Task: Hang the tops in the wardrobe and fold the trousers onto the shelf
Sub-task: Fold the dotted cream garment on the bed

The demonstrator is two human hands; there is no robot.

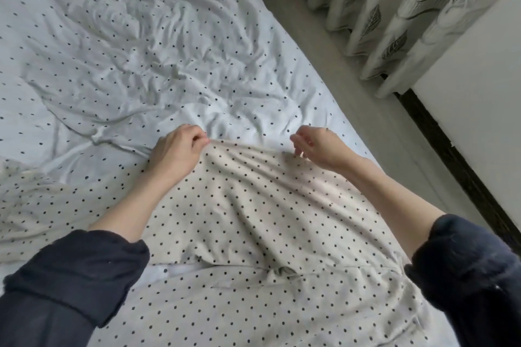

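a cream garment with small black dots point(253, 220) lies spread over the near half of a bed point(127, 51), its far edge bunched into folds between the two hands. whether it is a top or trousers cannot be told from this angle; a gathered seam or waist shows low in the middle of the near part. the bed's sheet is pale blue-white, also dotted and heavily creased, and it stretches away to the far left.

the left hand point(176, 149) rests on the garment's far edge at left of centre, its grip pressed together: thumb and forefinger pinch a ridge of the cream cloth and lift it slightly off the sheet. the right hand point(317, 146) is just to the right of it, over the same far edge, fingers loosely curled and pointing down; the fingertips reach the cloth, but whether they actually pinch it cannot be told. the two hands are near each other, with a short raised fold of fabric running between them.

both forearms are bare, with dark navy sleeves point(76, 270) pushed up toward the elbows at the near corners.

to the right of the bed runs a strip of pale floor point(352, 87), and beyond it hang leaf-patterned curtains point(394, 8) at the far right, beside a white wall point(479, 93) with a dark skirting strip.
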